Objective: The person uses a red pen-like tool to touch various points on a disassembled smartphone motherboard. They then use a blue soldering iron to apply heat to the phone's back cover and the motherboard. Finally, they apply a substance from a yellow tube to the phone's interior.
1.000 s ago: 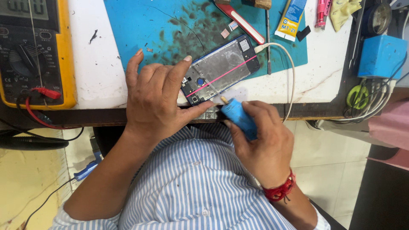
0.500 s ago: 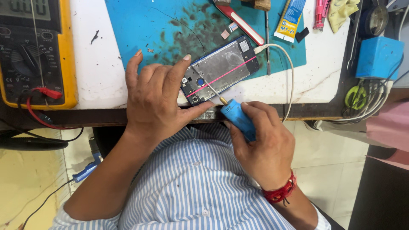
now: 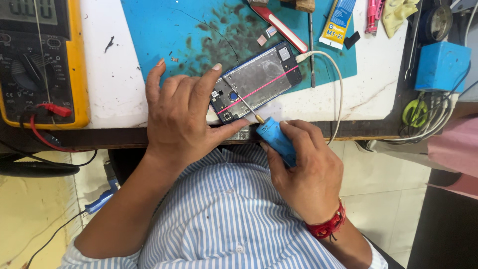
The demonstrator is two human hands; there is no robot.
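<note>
Screwdriver position is the one visible change: over the last second your right hand [image 3: 303, 172] has brought the blue-handled precision screwdriver [image 3: 275, 139] slightly closer to the work, and its thin metal tip now rests on the inner plate of the opened smartphone with a blue frame and bare grey metal shield [image 3: 256, 82]. The phone itself has not shifted. It lies tilted on the teal work mat [image 3: 164, 30], its lower end at the near edge of the white bench top [image 3: 114, 84], with a white cable [image 3: 333, 84] plugged into its far end.

Your left hand [image 3: 184, 117] lies flat and spread, thumb and forefinger bracketing the lower end of the phone and pinning it down; it grips nothing else. Your right hand is closed around the screwdriver handle.

Judged from this, the tool is seated and the phone is braced; whether the tip sits in a screw head cannot be told.

A yellow digital multimeter with red lead [image 3: 37, 65] sits well apart at the left.
</note>
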